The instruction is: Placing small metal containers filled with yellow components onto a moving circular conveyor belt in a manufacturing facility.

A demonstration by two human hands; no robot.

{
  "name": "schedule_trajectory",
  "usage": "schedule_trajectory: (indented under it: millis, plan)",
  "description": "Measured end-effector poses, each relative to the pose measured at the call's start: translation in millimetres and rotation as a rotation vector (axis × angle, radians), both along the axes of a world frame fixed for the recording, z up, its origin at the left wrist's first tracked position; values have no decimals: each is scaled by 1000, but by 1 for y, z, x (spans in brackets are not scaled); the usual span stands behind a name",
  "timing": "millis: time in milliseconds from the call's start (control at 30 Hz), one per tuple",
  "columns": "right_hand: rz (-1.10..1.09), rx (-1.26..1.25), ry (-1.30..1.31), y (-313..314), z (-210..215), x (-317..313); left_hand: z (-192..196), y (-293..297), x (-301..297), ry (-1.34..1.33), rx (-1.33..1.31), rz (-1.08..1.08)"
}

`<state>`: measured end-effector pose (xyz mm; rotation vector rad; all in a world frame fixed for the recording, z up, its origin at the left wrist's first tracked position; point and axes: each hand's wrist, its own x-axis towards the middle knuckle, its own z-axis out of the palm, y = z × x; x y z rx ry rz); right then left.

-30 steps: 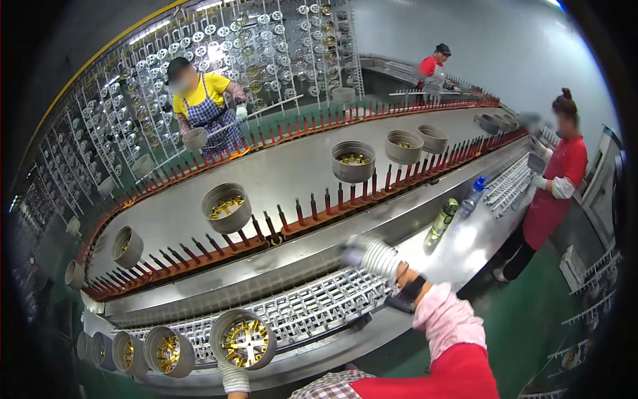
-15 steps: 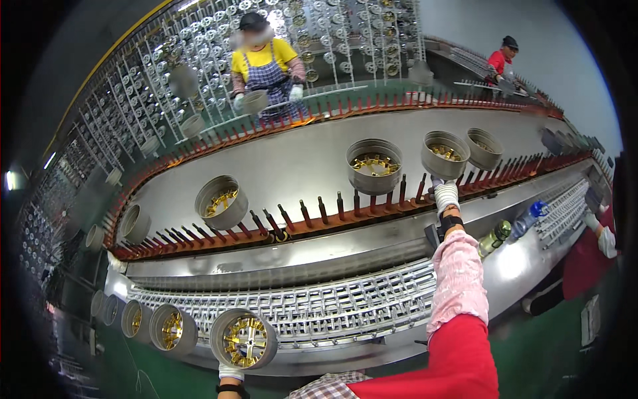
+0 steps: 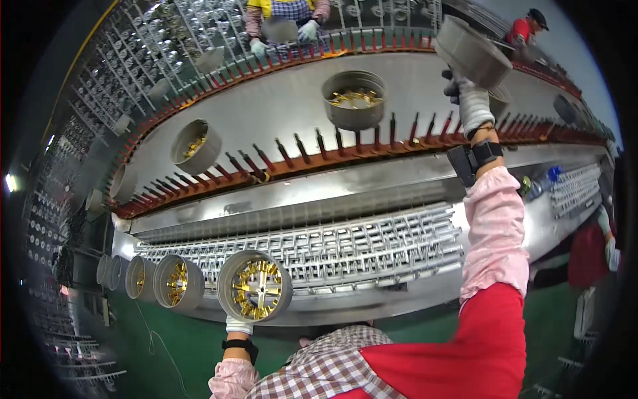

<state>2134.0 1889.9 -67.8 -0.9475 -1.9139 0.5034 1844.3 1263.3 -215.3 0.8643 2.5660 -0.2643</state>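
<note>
My left hand (image 3: pixel 239 324), in a white glove, is at the lower side of a round grey drum (image 3: pixel 224 286) with gold spoke-like pieces and a silver cross inside. Its fingers are mostly hidden behind the drum, and the grip looks closed on it. Farther off at the right, my right hand (image 3: pixel 473 103), gloved in white with dark fingertips, holds a second grey drum (image 3: pixel 473 56) by its underside. This one is tilted above the row of upright posts (image 3: pixel 392 130), and its inside is turned out of sight.
Grey drums with gold pieces, such as the one at the middle (image 3: pixel 353 118) and one at the left (image 3: pixel 196 156), stand along the posts. More drums (image 3: pixel 178 302) line the bench's left end. Silver racks (image 3: pixel 345 249) lie before me. A co-worker (image 3: pixel 282 13) stands across.
My right hand has raised its drum and tilted it off the post row, moving up and right. The left hand stays at its drum. The whole view has shifted downward.
</note>
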Motion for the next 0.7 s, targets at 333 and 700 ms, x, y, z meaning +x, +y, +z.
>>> schedule_trajectory:
  millis: [333,700]
  plan:
    - [-101,348,-524,-314,-108,26,-25,0,-19,-159,814,80]
    - [95,-227,-466,-380,-173,8,2,23,-16,-317,862,192]
